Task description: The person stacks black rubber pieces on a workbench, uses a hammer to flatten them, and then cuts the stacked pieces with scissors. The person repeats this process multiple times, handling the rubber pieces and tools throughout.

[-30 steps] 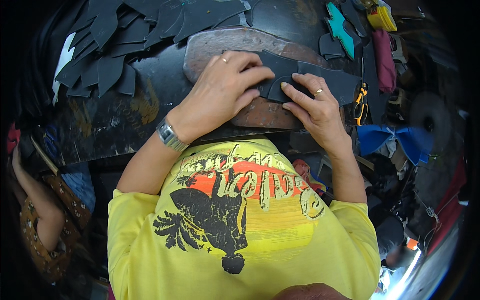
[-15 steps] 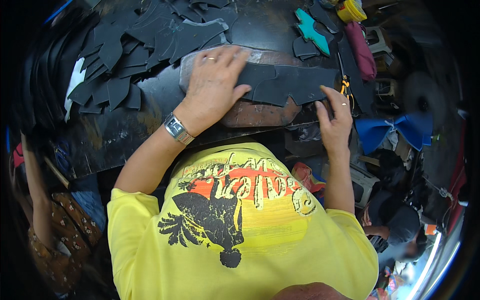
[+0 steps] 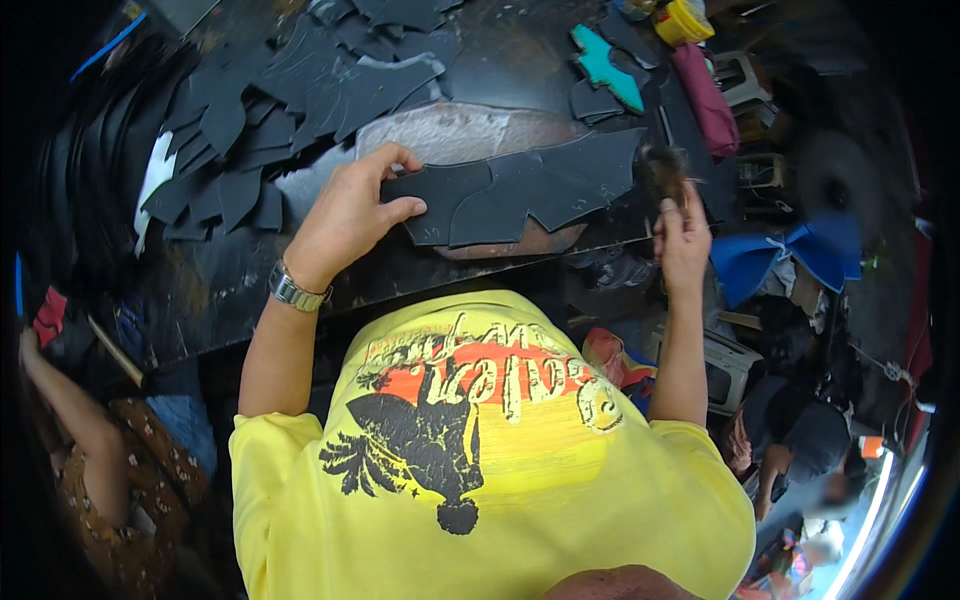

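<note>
A long black sheet piece (image 3: pixel 540 185) with notched edges and chalk-like marks lies over a brown and grey worn board (image 3: pixel 470 128) on the dark table. My left hand (image 3: pixel 365 200), with a wristwatch, pinches the sheet's left end between thumb and fingers. To the right of the sheet, my right hand (image 3: pixel 685 235) has its fingers closed on the handles of scissors (image 3: pixel 662 168), which are badly smeared by motion. Some of its fingers are hidden behind the blur.
Cut black pieces (image 3: pixel 330 85) are heaped at the far left. A teal template-like shape (image 3: pixel 608 68), a yellow tub (image 3: pixel 684 20) and a maroon roll (image 3: pixel 706 98) stand at the far right. Another person's arm (image 3: pixel 75 405) is at lower left.
My left hand has gone from lying flat on the sheet to pinching its left end, and the sheet has shifted left. My right hand has left the sheet's right end and taken hold of the scissors.
</note>
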The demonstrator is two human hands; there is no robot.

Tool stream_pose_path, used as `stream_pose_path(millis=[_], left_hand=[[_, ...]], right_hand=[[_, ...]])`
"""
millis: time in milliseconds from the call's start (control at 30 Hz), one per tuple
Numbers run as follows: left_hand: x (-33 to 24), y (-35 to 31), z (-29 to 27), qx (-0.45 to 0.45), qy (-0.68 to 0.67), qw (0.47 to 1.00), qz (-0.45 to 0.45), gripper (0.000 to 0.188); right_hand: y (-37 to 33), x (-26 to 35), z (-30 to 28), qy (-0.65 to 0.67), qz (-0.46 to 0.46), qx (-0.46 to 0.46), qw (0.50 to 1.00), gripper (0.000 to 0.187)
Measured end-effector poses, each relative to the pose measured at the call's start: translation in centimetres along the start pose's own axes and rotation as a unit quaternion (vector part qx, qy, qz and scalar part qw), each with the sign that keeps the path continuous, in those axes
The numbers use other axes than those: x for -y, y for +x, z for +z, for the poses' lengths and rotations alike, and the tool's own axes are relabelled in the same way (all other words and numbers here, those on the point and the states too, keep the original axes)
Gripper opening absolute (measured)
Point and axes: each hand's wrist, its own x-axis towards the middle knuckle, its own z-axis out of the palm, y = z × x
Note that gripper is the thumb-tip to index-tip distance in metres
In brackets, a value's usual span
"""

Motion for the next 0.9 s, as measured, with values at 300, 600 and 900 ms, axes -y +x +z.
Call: stream_pose_path(millis=[300,600,900], left_hand=[[0.4,-1.0,0.2,-0.044,0.076,0.996,0.024,0.052],[-1.1,-1.9,0.5,-0.052,0.086,0.995,-0.018,0.048],[-0.8,-1.8,0.4,-0.043,0.084,0.995,0.010,0.044]], right_hand=[[-3.8,6.5,8.5,-0.228,-0.207,0.264,0.914,0.041],[-3.0,8.4,9.0,-0.291,-0.138,0.230,0.918,0.040],[-3.2,8.0,9.5,-0.227,-0.147,0.214,0.939,0.041]])
